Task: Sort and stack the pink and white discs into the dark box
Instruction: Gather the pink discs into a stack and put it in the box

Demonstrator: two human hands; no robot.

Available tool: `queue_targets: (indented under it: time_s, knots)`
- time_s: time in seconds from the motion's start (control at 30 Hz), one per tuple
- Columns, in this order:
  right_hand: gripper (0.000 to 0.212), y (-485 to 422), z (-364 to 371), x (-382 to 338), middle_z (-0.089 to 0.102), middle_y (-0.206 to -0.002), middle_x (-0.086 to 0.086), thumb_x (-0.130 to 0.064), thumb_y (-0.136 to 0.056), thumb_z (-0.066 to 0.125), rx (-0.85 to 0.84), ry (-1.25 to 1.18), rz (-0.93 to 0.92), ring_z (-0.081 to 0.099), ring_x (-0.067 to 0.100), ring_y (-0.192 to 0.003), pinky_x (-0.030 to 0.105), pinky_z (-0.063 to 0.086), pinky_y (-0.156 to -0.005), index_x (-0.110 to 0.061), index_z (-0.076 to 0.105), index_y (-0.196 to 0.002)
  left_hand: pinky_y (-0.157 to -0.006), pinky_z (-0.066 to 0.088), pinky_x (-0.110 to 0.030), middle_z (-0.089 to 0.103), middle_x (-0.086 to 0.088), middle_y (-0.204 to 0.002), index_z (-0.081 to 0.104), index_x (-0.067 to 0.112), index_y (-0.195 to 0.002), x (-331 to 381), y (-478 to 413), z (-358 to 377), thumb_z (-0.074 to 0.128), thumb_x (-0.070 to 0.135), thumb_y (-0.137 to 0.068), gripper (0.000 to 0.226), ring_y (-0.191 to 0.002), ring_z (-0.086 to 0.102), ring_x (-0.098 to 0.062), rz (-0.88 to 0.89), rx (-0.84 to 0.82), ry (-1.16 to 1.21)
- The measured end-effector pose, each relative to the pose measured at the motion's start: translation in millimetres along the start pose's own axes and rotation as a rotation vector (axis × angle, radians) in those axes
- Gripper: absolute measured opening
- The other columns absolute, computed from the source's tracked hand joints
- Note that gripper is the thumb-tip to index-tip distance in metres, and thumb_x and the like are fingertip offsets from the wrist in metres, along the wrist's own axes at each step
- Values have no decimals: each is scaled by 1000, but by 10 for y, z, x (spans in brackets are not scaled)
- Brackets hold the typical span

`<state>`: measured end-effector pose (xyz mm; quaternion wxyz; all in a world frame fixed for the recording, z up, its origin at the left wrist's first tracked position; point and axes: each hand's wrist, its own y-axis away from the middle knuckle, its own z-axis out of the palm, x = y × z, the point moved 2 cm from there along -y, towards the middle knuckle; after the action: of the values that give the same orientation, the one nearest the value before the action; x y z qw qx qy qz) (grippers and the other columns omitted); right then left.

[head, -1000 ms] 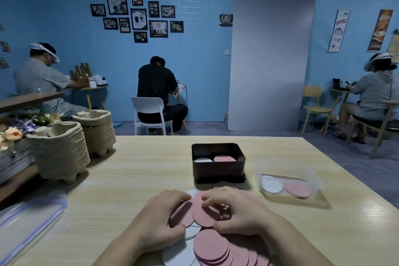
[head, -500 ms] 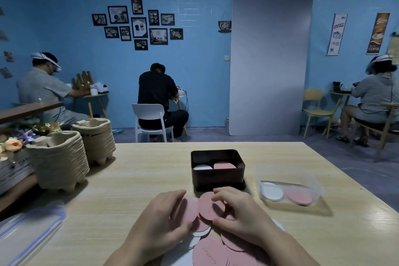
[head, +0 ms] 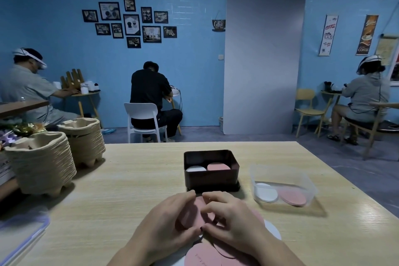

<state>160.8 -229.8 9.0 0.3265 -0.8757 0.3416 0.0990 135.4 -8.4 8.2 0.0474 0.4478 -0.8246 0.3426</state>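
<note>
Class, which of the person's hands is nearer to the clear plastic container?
Right. The right hand lies left of the clear plastic container; the left hand is farther left, past the right hand. Both hold pink discs.

The disc pile (head: pixel 203 255) is partly covered and cropped below.

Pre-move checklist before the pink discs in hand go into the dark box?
1. Grip: left hand and right hand both hold the pink discs: ok.
2. Held discs all pink: cannot tell, the hands cover most.
3. Dark box open, pink stack right, white stack left: ok.
4. Room above the pink stack: ok, it sits below the rim.
5. Path to the box: ok, nothing between.
</note>
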Motion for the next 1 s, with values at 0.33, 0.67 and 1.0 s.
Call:
queue_targets:
  time_s: [0.33,0.67,1.0]
  knots:
    - [17,43,-84,-38,60,-131,-18,-40,-84,74,149,-84,19,55,0,-124,19,52,-88,-34,70,-99,-87,53,-24,63,28,-112,57,36,-124,-70,88,-48,76,53,-77,53,-108,60,7,-44,107,75]
    - [23,-12,-59,-86,59,-134,-14,-38,-82,78,108,-144,-24,49,-4,-132,16,45,-98,-30,69,-102,-79,58,-26,67,22,-115,63,32,-127,-8,66,-20,78,48,-80,52,-101,68,1,-21,82,205]
    - [29,-40,17,-3,52,-141,-17,-45,-80,76,52,-105,5,43,-8,-135,15,45,-99,-33,64,-103,-90,51,-13,63,18,-129,69,32,-120,-80,54,-5,82,30,-75,46,-118,59,5,51,120,146]
